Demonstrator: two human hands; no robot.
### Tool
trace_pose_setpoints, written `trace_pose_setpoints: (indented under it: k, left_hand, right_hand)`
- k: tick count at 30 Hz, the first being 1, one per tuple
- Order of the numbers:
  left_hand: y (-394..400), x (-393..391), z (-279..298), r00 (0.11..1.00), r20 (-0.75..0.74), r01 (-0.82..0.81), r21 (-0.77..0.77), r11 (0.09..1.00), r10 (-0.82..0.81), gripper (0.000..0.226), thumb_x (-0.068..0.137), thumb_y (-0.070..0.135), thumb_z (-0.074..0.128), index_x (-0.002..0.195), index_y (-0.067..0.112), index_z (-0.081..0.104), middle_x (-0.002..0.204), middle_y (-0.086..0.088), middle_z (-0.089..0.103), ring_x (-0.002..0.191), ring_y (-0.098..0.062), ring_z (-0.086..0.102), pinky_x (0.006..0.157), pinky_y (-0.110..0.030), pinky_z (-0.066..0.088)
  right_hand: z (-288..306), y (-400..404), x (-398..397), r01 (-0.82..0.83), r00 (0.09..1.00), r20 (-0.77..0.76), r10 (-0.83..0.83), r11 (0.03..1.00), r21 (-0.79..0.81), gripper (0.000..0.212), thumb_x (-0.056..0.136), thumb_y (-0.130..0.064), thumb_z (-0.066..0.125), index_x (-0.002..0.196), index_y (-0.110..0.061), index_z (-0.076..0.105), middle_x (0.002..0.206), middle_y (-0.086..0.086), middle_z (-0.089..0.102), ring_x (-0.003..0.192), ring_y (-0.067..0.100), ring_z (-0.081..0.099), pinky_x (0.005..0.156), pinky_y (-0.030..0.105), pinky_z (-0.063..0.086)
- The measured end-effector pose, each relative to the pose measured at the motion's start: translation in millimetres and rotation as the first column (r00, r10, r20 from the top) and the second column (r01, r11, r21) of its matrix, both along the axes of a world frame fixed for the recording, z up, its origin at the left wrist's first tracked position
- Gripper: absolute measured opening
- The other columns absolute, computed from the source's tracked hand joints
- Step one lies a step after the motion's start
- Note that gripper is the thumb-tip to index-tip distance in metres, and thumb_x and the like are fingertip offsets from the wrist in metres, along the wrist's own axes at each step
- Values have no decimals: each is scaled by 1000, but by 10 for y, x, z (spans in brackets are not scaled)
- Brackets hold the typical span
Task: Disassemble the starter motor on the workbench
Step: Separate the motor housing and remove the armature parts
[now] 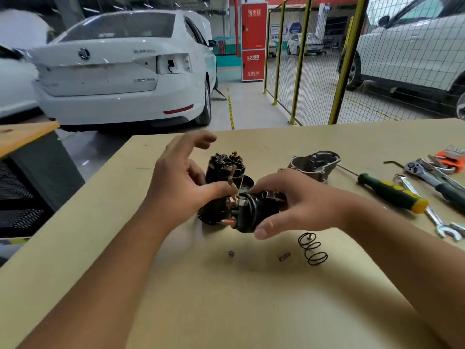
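Right hand grips the solenoid mid-desk, long axis left-right, terminals facing the left hand. Left thumb presses at the copper strap, other fingers spread. Motor body just behind (strap looks attached).

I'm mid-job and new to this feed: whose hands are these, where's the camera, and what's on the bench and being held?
No robot here: a person's bare hands, filmed by one head-worn camera looking down. The right hand grips a black solenoid-like cylinder. The left hand touches the copper strap at its end with its thumb. Behind stands the motor body, with a metal housing to the right. On the workbench lie a spring, two small pins, a green-handled screwdriver and wrenches.
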State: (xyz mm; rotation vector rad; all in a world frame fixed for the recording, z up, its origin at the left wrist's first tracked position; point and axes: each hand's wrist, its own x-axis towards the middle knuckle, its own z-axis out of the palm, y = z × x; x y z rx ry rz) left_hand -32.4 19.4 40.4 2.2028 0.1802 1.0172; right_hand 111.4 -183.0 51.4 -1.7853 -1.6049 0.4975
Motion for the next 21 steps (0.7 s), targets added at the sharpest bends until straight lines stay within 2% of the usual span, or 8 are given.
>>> trace_pose_setpoints:
  k: [2, 4, 8, 12, 15, 17, 19, 21]
  left_hand:
    - [-5, -53, 88, 991, 117, 64, -31, 998, -60, 45, 73, 18, 92, 102, 32, 62, 94, -6, 67, 61, -15, 64, 56, -33, 55]
    - [-13, -107, 138, 963, 124, 239, 5, 971, -238, 19, 82, 3, 75, 92, 17, 69, 78, -4, 68, 62, -18, 67, 56, -36, 56]
    - [-56, -142, 140, 925, -64, 380, 120, 917, -375, 27, 86, -5, 64, 101, 11, 79, 89, 0, 77, 80, -18, 74, 71, -29, 59]
    - [-51, -152, 165, 913, -103, 408, 187, 894, -395, 29, 83, -6, 67, 102, 13, 79, 95, 1, 77, 89, -15, 75, 77, -24, 58]
    - [-40, -164, 169, 923, -125, 385, 228, 894, -365, 20, 82, 6, 75, 99, 17, 79, 94, 8, 76, 87, -16, 75, 74, -26, 59]
    - [-42, -152, 162, 939, -123, 342, 244, 907, -321, 15, 81, 11, 77, 95, 15, 81, 91, 8, 76, 85, -16, 74, 73, -30, 60]
    - [-52, -130, 162, 952, -125, 302, 263, 916, -278, 11, 82, 14, 76, 91, 11, 81, 89, 7, 76, 83, -16, 74, 71, -34, 60]
    - [-76, -118, 174, 958, -134, 284, 289, 914, -255, 8, 82, 15, 76, 88, 12, 81, 86, 7, 75, 80, -14, 73, 70, -33, 58]
  right_hand:
    - [-39, 5, 11, -3, 997, -80, 6, 999, 35, 37, 75, -37, 84, 105, -19, 74, 89, 1, 73, 79, 14, 69, 65, 26, 52]
    - [-67, 3, 18, -6, 989, -145, 15, 998, 60, 35, 77, -36, 83, 106, -19, 74, 87, -3, 73, 77, 10, 68, 65, 21, 50]
    - [-127, -3, 2, -17, 974, -224, 35, 996, 82, 30, 79, -29, 83, 106, -18, 75, 86, -8, 74, 79, 5, 68, 68, 15, 49]
    - [-191, -5, -17, 37, 981, -195, -16, 994, 107, 36, 78, -32, 84, 109, -17, 74, 99, 1, 76, 96, 15, 71, 83, 35, 58]
    - [-239, 34, -61, 97, 986, -147, -78, 987, 129, 39, 78, -37, 85, 111, -19, 74, 101, -3, 75, 101, 12, 69, 89, 44, 55]
    - [-267, 56, -96, 120, 990, -96, -106, 981, 151, 40, 77, -42, 84, 108, -18, 74, 97, -3, 75, 97, 13, 69, 84, 44, 55]
    - [-293, 79, -114, 129, 992, -26, -127, 974, 184, 41, 75, -49, 83, 97, -16, 74, 83, 0, 72, 82, 18, 67, 71, 45, 52]
    - [-318, 108, -122, 129, 988, 55, -143, 971, 202, 47, 72, -58, 82, 80, -14, 67, 68, 4, 58, 65, 15, 52, 60, 46, 44]
